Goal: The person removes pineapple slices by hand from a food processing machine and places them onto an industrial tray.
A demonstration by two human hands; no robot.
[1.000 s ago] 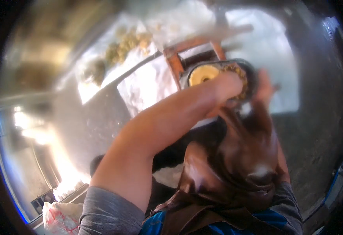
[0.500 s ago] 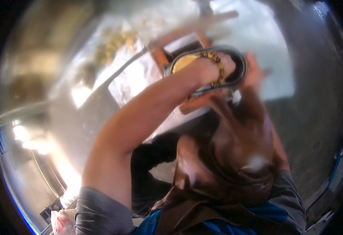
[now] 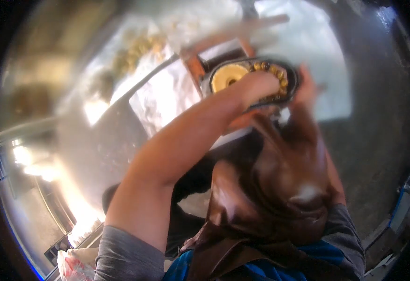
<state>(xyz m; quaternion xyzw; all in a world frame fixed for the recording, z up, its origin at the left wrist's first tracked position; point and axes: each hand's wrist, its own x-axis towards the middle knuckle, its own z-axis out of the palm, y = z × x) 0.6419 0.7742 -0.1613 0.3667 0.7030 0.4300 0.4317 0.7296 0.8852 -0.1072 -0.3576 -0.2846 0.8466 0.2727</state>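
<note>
A dark, oval, tub-like container (image 3: 207, 84) sits at the upper middle, in front of me. Inside its left part shows a round yellow disc (image 3: 228, 76) with a small dark centre. My left hand (image 3: 271, 84), with a beaded bracelet (image 3: 280, 75) at the wrist, reaches into the right part of the container; its fingers are hidden there. Along the container's right edge, my right hand (image 3: 304, 89) is curled against the outside, blurred. Reddish-brown wooden bars (image 3: 194, 69) form a frame around and under the container.
A brown leather-like apron (image 3: 280, 187) covers my lap. Pale sheeting (image 3: 162, 103) lies left of the frame, with small yellowish pieces (image 3: 137, 54) beyond it. A pale blue-white surface (image 3: 327, 61) is at the upper right. Grey floor (image 3: 364, 150) spreads to the right.
My left forearm and hand have shifted right inside the container. More of the yellow disc, with its dark centre, now shows. My right hand stays at the container's edge.
</note>
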